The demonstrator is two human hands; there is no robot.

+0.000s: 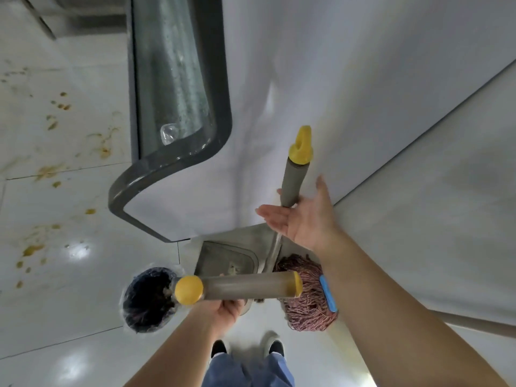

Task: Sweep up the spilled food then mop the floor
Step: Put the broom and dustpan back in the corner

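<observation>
Stains of orange-brown spilled food spot the pale tiled floor from about 9 to 10 o'clock, spread well apart in smears and drops. A dark-rimmed counter with a white side curves down through the middle of the view, its glass top running up toward 12 o'clock.

The left hand, at about 6 o'clock, has its fingers curled round a grey handle with a round yellow cap, which lies almost level across the view. The right hand, toward 3 o'clock of centre, is spread with the palm showing and fingers straight; a second grey handle with a yellow hanging tip stands upright against its fingers, touching them, though no finger is seen wrapped around it.

Just beyond the level handle sits a grey dustpan, its tray facing up, with small bits in it. Beside it toward 3 o'clock lies a reddish string mop head with a blue clip, resting on the floor against the white wall. At about 7 o'clock stands a round bin lined with a dark bag, close to the yellow cap.

At 6 o'clock, blue trouser legs and two dark shoes with white soles stand on the tiles.
</observation>
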